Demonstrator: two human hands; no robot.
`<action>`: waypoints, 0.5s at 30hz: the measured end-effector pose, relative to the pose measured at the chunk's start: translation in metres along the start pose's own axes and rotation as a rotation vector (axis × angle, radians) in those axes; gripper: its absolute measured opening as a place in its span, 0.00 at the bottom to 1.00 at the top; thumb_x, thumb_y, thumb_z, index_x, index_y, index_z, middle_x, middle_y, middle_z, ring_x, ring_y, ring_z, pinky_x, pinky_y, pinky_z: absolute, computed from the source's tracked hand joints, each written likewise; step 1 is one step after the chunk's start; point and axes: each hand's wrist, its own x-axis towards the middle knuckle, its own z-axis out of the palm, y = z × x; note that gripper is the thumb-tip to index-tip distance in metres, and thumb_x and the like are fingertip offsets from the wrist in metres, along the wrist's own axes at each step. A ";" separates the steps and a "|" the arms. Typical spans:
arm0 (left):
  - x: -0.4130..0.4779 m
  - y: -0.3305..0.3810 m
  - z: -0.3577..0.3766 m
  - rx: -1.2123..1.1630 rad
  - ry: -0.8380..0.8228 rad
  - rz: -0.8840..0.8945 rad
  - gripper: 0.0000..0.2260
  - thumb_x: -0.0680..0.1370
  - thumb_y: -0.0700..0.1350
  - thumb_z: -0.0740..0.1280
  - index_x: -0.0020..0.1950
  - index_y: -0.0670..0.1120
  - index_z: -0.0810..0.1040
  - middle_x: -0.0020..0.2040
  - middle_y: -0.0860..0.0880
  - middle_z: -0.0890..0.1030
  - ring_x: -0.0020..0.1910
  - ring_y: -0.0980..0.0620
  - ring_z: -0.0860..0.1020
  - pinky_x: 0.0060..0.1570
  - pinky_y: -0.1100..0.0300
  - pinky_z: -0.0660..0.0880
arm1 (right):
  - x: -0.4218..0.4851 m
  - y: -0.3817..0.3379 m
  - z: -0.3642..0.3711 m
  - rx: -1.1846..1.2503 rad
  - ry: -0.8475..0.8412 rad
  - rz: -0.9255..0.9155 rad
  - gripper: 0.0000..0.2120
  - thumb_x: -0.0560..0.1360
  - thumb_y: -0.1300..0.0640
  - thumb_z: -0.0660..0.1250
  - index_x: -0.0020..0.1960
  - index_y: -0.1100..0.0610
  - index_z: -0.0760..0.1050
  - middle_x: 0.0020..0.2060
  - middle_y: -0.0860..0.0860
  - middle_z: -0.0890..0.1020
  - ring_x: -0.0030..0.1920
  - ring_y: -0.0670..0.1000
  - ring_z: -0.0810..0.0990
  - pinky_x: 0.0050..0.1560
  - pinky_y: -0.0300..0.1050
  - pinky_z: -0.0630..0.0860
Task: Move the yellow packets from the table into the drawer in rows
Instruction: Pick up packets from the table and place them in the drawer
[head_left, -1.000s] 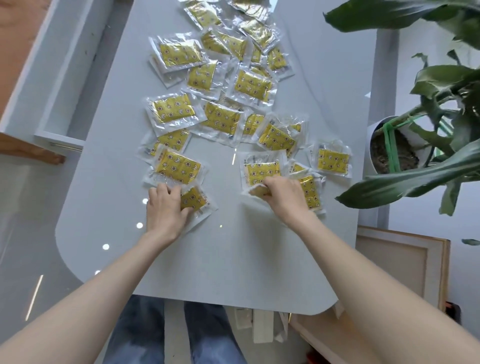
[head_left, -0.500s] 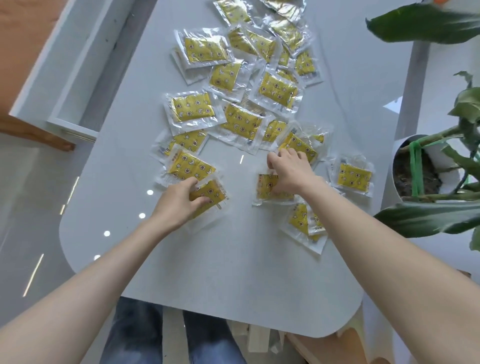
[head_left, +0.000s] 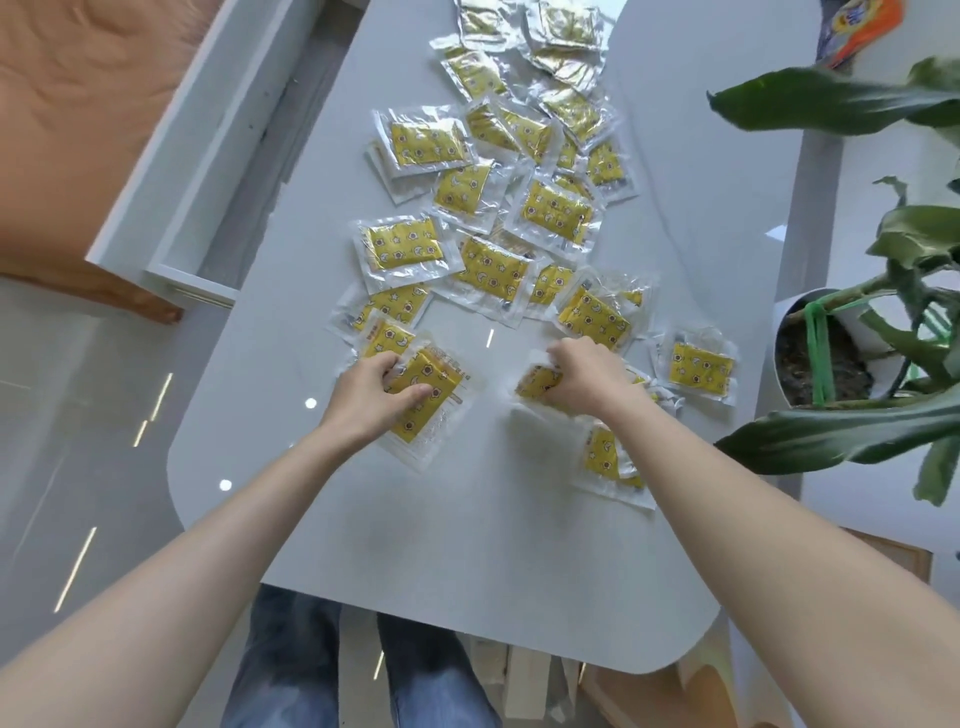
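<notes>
Yellow patterned packets in clear plastic wrappers (head_left: 557, 213) lie scattered in a loose heap across the pale grey table (head_left: 467, 545), spreading from its middle to the far end. At the near edge of the heap, the left hand (head_left: 370, 399) has its fingers closed on one yellow packet (head_left: 423, 400), thumb over its face. The right hand (head_left: 584, 375) is clenched around another packet (head_left: 537, 383), crumpling its wrapper. The open white drawer (head_left: 218, 156) stands far left, beside the table. A leafy potted plant (head_left: 852, 338) sits right
</notes>
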 end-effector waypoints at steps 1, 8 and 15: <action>-0.002 0.001 -0.004 -0.007 0.006 -0.004 0.15 0.73 0.50 0.71 0.37 0.42 0.70 0.30 0.51 0.66 0.33 0.52 0.66 0.31 0.58 0.62 | -0.005 -0.003 -0.003 0.052 0.022 0.010 0.12 0.70 0.53 0.70 0.36 0.55 0.67 0.39 0.52 0.75 0.42 0.57 0.76 0.38 0.46 0.70; -0.054 0.025 -0.073 -0.149 0.085 0.003 0.10 0.73 0.49 0.72 0.50 0.46 0.78 0.45 0.49 0.81 0.44 0.51 0.78 0.41 0.60 0.74 | -0.073 -0.059 -0.047 0.671 0.270 0.055 0.07 0.68 0.56 0.75 0.45 0.57 0.82 0.38 0.51 0.83 0.37 0.47 0.79 0.31 0.37 0.73; -0.120 0.026 -0.174 -0.322 0.139 -0.024 0.22 0.66 0.55 0.71 0.52 0.41 0.79 0.52 0.44 0.82 0.55 0.48 0.80 0.58 0.45 0.76 | -0.151 -0.136 -0.077 1.167 0.147 -0.035 0.14 0.64 0.60 0.80 0.47 0.62 0.83 0.40 0.54 0.86 0.38 0.47 0.84 0.41 0.41 0.81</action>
